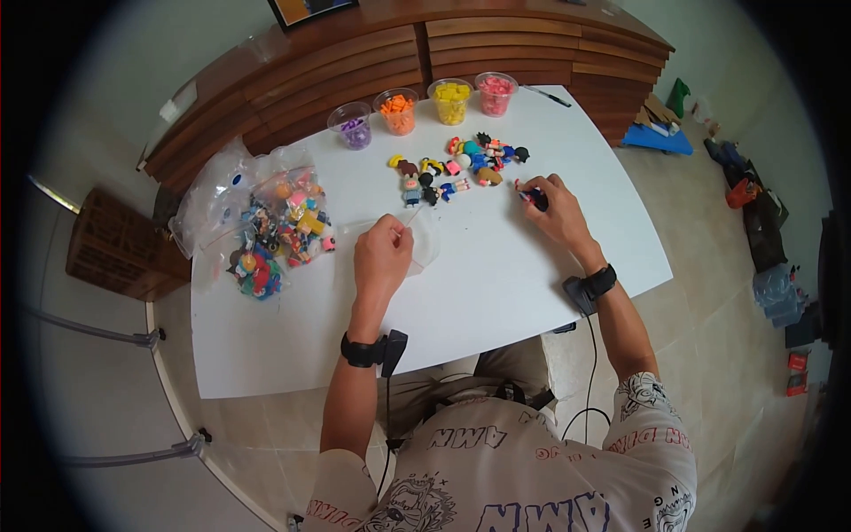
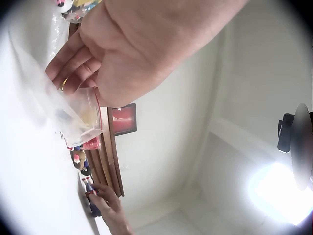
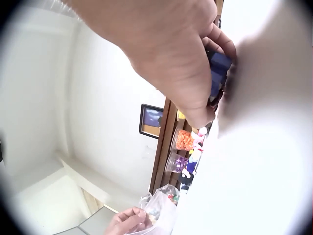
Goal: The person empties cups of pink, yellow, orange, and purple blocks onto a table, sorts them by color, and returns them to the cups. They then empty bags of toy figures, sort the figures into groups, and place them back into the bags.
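My left hand [image 1: 384,253] pinches the edge of a clear zip bag [image 1: 427,244] above the white table. In the left wrist view the bag [image 2: 80,117] hangs from the fingertips, its red seal line showing. Over on the right, my right hand [image 1: 558,213] grips a small toy figure [image 1: 534,197] close over the tabletop. The right wrist view shows that figure's dark blue part [image 3: 219,68] between thumb and fingers; the rest is hidden by the hand. A loose group of figures [image 1: 483,160] lies between and beyond both hands.
Bags packed with figures [image 1: 288,222] lie at the left. Along the back stand clear cups of purple [image 1: 356,133], orange [image 1: 396,115], yellow [image 1: 451,102] and pink pieces [image 1: 496,93]. A pen [image 1: 548,96] lies at the back right. A wooden cabinet [image 1: 355,66] borders the table.
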`<state>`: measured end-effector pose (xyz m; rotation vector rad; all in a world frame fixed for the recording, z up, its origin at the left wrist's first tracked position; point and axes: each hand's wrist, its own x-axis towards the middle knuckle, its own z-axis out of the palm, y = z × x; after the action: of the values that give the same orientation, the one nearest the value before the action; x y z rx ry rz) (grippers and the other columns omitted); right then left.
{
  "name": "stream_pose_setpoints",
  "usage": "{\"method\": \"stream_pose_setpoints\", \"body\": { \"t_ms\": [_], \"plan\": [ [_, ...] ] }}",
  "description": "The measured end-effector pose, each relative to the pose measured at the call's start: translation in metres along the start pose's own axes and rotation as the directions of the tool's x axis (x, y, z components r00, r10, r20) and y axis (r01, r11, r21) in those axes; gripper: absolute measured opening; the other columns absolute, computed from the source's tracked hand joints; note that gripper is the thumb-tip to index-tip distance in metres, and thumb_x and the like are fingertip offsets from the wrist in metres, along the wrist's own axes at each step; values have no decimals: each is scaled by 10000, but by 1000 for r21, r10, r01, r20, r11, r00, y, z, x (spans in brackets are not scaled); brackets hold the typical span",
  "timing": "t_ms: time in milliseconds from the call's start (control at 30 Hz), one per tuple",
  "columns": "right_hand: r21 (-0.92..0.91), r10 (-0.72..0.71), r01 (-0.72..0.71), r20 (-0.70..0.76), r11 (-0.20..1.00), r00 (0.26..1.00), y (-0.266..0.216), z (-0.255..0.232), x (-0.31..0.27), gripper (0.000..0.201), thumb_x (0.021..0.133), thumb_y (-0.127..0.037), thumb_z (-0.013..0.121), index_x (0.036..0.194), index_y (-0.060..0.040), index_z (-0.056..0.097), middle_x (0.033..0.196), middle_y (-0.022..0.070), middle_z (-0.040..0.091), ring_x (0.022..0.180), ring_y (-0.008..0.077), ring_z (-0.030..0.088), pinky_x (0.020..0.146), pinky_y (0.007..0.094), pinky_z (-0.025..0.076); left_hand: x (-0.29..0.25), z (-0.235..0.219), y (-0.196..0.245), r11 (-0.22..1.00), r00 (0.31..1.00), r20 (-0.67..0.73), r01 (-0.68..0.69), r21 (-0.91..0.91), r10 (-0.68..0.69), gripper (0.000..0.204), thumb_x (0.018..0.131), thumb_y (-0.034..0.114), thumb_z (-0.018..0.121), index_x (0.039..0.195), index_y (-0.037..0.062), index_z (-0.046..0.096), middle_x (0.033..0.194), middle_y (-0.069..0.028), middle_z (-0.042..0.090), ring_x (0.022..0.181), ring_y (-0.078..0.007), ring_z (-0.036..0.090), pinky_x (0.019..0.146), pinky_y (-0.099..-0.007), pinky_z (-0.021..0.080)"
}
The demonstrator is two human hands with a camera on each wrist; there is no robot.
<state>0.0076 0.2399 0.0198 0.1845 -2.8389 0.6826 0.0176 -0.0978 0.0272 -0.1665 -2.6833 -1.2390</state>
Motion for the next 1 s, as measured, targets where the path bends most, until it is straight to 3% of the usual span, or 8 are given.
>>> {"method": "stream_pose_setpoints", "body": {
  "t_ms": [200,400,467,633,767,833,900,1000],
  "plan": [
    [97,-3,5,-16,995,1000,-9,4,7,328,888,-201,719,1200,-100,707,1085,166,629,979,339,666,870,442,545,0,1,3,1000,1000,25,-7,21,6,167,931,162,712,878,11,664,744,-165,724,688,-341,724,633,-425,553],
    [-250,-294,207,-384,946,875,-17,17,34,336,867,-94,739,1201,-128,722,1082,120,663,1066,306,650,944,459,503,0,-6,1,999,1000,10,2,32,-2,168,941,149,706,891,-7,665,716,-143,712,635,-267,689,613,-381,528],
    [-184,-330,299,-168,936,929,-29,25,42,290,854,-93,746,1143,-104,714,1063,100,674,1078,296,635,949,465,484,0,-5,-1,1000,1000,-2,-19,21,19,167,948,131,702,901,-24,660,686,-125,695,585,-197,650,593,-345,498],
    [-315,-337,277,-155,908,929,-31,61,71,194,858,-102,731,1037,-81,657,1037,117,673,985,316,667,842,451,520,-3,-7,-5,1000,1000,8,8,16,-8,170,945,134,708,894,-22,662,681,-119,696,582,-181,645,591,-338,496],
    [-139,-258,246,-80,959,963,-54,37,80,251,854,-130,749,1067,-59,636,1081,137,668,946,341,697,808,459,552,-3,-13,-10,1000,1000,-23,-2,8,2,168,946,134,709,888,-17,664,678,-116,694,578,-176,641,589,-336,495],
    [-57,-253,248,-83,967,964,-54,43,93,284,843,-147,772,1070,-48,633,1100,144,667,948,344,706,814,457,562,-2,-16,-9,999,999,26,43,7,-43,168,930,164,709,893,2,686,763,-165,741,695,-320,741,649,-409,564],
    [-213,-545,519,-91,828,833,-42,65,118,325,829,-143,785,1112,-66,644,1133,141,657,947,344,703,834,442,568,-1,-14,-8,999,998,29,49,9,-49,170,930,165,708,893,0,686,764,-167,741,695,-318,741,650,-408,565],
    [-356,-526,516,77,779,847,-44,74,135,367,800,-145,808,1129,-65,665,1104,145,663,927,357,703,855,431,573,-1,-10,-10,1000,1000,13,27,3,-28,167,939,151,707,896,-8,679,732,-145,723,651,-253,704,632,-374,542]
  ]
}}
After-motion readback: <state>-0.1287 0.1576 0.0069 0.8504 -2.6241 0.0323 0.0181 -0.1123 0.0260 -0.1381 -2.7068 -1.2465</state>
